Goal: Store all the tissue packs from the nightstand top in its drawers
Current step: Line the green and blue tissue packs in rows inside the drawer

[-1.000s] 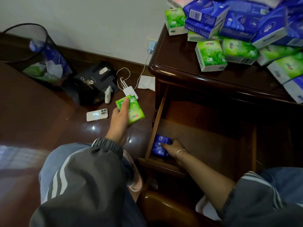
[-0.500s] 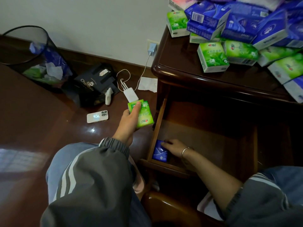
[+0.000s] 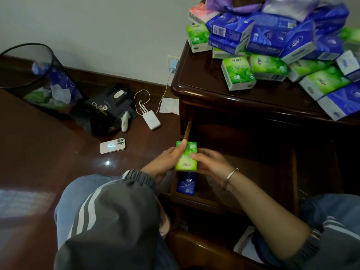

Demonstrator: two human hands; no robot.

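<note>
Left grip (image 3: 161, 162), right grip (image 3: 212, 164) on green pack (image 3: 187, 153), above drawer (image 3: 187, 130) edge

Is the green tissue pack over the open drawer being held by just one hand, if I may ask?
No, the left hand and the right hand both hold the green tissue pack from its sides.

Glossy dark wood nightstand (image 3: 224, 94); shiny plastic-wrapped tissue packs (image 3: 238, 76).

tissue packs (image 3: 238, 75) on nightstand (image 3: 204, 80), pack (image 3: 186, 185) in drawer (image 3: 253, 172) below, phone (image 3: 112, 146) left on floor
</note>
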